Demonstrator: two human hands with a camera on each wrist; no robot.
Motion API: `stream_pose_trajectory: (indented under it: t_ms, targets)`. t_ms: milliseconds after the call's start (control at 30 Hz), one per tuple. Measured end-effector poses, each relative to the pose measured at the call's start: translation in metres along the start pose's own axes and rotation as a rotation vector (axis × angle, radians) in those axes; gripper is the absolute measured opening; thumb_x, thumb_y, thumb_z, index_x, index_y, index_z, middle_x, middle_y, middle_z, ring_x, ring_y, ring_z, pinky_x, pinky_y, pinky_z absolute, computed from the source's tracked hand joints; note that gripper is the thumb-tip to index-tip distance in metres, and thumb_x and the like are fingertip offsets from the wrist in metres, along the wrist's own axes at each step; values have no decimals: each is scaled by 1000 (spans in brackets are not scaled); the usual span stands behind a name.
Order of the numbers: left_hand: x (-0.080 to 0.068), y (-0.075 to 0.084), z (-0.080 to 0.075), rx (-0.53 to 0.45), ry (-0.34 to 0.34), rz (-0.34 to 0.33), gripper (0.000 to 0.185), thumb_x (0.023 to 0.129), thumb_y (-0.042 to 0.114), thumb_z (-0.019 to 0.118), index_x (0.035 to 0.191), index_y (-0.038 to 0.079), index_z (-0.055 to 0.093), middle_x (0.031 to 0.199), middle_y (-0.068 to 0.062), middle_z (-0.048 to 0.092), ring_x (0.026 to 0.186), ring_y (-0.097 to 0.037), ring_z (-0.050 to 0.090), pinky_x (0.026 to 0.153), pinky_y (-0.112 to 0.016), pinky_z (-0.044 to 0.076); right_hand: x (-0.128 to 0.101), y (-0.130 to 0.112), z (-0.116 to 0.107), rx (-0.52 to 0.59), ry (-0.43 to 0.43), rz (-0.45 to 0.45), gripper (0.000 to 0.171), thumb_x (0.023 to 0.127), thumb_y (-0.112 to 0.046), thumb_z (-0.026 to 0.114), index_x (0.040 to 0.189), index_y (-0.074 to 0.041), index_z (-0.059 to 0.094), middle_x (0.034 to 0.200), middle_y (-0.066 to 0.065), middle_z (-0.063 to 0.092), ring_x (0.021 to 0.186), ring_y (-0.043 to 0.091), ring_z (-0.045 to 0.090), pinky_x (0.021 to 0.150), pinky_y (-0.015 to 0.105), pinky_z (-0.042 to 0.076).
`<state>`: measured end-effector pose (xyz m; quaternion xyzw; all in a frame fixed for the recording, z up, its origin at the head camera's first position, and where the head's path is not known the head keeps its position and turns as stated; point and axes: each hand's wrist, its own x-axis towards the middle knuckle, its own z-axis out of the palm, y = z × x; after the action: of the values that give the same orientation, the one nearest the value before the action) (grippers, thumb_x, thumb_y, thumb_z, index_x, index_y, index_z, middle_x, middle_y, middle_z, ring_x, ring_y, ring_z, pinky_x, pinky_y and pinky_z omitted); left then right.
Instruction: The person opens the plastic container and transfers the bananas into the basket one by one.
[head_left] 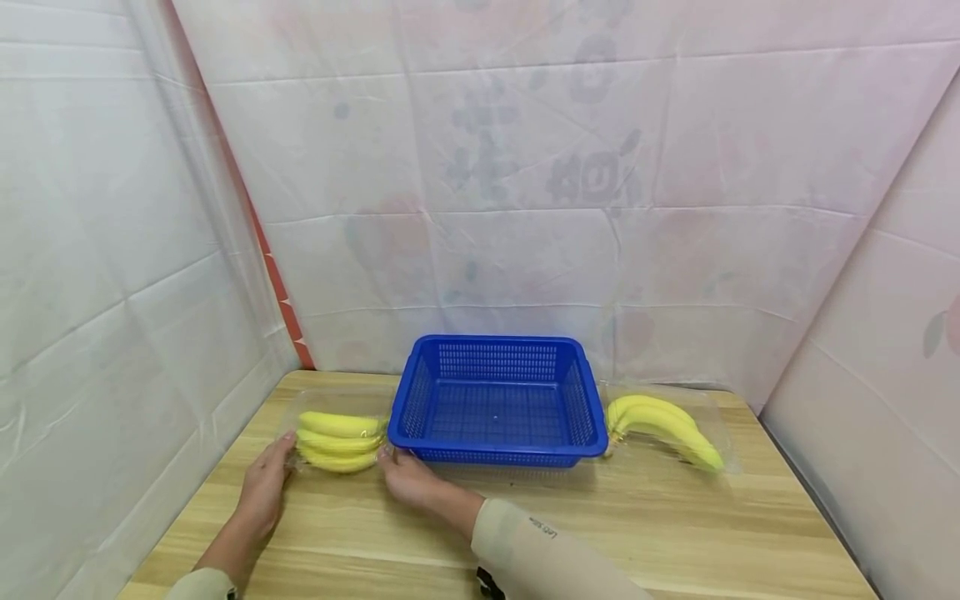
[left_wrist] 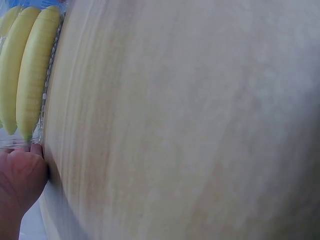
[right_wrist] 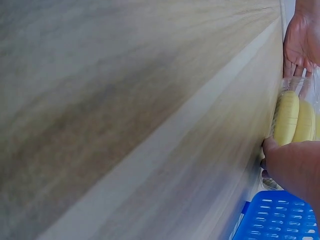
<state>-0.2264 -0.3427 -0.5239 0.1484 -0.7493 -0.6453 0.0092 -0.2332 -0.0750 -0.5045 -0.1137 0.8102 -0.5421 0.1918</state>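
Observation:
A clear plastic box [head_left: 341, 392] with several yellow bananas [head_left: 341, 442] in it lies at the left of the table, beside a blue basket [head_left: 495, 454]. My left hand [head_left: 266, 483] holds the box's left end, its fingers at the plastic edge. At the opposite end my right hand [head_left: 412, 479] grips the near right corner, close against the basket; its thumb [right_wrist: 271, 145] shows by the bananas in the right wrist view. The left wrist view catches the left hand [left_wrist: 22, 172] right below the banana tips. Some fingertips are hidden.
The blue basket stands at the table's back middle with nothing inside. To its right lies another clear box [head_left: 720, 417] with yellow bananas [head_left: 660, 425]. White printed cloth [head_left: 525, 250] hangs behind and on both sides of the wooden table [head_left: 660, 525].

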Motion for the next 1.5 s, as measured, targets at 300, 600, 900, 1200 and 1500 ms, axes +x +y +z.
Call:
stream_pose_trajectory:
  t_ms: [300,600,900,1200,1500]
  targets:
    - [0,-2,0,-22,-2,-2,92,109,65,41,171,4,10,181,-13,7,169,-32,6,138,-51,10,-2,0,-2,-99,-24,-34,73,115,-51,33,169,-2,25,178,18,23,166,37,22,135,53,21]
    - [-1,-4,0,-44,8,-25,93,108,66,42,171,6,10,181,-11,5,169,-31,4,138,-49,9,-2,4,-3,-172,-38,-61,76,115,-53,33,169,-1,23,175,23,29,164,39,27,134,52,25]
    - [-9,-2,1,-112,2,-30,91,110,62,43,171,4,11,181,-13,3,169,-32,3,138,-50,8,-7,3,-6,-133,-92,-124,71,115,-47,39,172,-10,19,176,21,28,164,39,26,134,52,25]
    - [-28,3,-1,-170,-43,-67,92,110,62,41,171,2,5,182,-11,-2,169,-29,2,139,-47,6,-23,7,-5,-84,-123,-100,81,112,-49,46,173,-12,7,179,20,17,165,39,23,135,56,22]
    - [-49,-3,-7,-221,-7,-48,36,110,55,50,140,37,60,127,30,56,126,3,45,110,-18,35,-41,6,1,-17,-132,-106,91,111,-41,55,173,-14,-5,179,20,14,164,38,26,134,54,22]
